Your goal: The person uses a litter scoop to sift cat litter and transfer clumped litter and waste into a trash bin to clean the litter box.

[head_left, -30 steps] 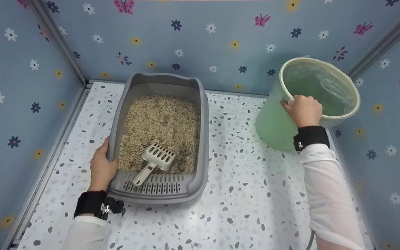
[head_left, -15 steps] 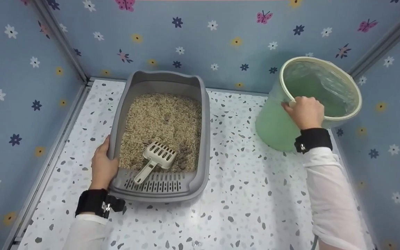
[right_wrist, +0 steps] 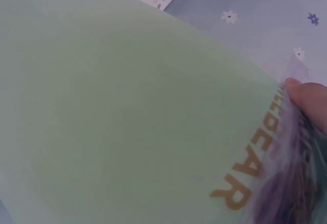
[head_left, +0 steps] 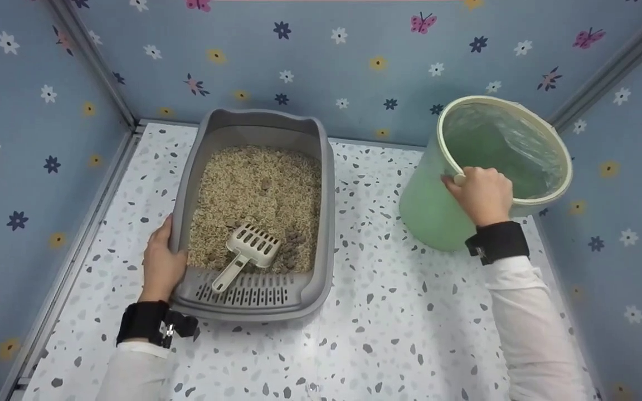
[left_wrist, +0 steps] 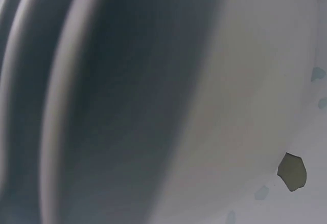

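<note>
Bin (head_left: 429, 206): right of tray (head_left: 302, 284), rim gripped in curled right hand (head_left: 485, 192)
Left hand (head_left: 162, 266): fingers extended along tray's left side (thumb apart)
Scoop (head_left: 246, 256): inside tray, near front

Tray (head_left: 243, 314) plain grey. Granules (head_left: 259, 184) tan, clumps (head_left: 293, 242) darker grey-brown. Scoop (head_left: 253, 245) cream. Bin (head_left: 429, 209) translucent green, rim (head_left: 441, 133) cream, lettering (right_wrist: 247, 165) gold-brown, liner (head_left: 521, 142) clear. Counter (head_left: 377, 267) white, speckled in greys. Walls (head_left: 310, 53) blue, printed with white, navy and yellow flowers (head_left: 339, 35), pink butterflies (head_left: 423, 23). Corner strips (head_left: 98, 65) grey. Wristbands (head_left: 142, 323) black, sleeves (head_left: 527, 328) white.
</note>
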Motion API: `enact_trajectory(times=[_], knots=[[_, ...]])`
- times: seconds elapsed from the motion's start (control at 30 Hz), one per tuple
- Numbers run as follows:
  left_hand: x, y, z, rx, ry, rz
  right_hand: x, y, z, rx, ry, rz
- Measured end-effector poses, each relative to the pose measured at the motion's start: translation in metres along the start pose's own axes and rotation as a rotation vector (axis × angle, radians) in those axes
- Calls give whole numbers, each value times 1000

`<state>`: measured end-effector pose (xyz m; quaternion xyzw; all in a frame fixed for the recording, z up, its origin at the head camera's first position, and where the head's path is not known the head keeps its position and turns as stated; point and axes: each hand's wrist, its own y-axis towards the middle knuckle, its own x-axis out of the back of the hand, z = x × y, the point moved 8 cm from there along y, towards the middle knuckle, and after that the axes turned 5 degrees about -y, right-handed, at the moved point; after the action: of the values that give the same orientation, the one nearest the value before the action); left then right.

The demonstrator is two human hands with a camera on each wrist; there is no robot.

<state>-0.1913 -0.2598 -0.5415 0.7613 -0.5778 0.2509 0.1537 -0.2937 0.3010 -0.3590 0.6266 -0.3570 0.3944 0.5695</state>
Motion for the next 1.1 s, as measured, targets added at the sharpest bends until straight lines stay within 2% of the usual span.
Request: enact_trajectory(times=[0.3, 0.63, 0.83, 1.1], knots=[[1, 2, 2, 12, 9, 7, 13, -22, 19, 79, 29, -76], [1, -1, 2, 32, 1, 15, 28, -47, 35, 141, 22, -86], [0, 0, 1, 30, 8, 14, 42, -66, 46, 201, 25, -126], [0, 0, 2, 30, 8, 4, 53, -84, 54, 235, 47, -133]])
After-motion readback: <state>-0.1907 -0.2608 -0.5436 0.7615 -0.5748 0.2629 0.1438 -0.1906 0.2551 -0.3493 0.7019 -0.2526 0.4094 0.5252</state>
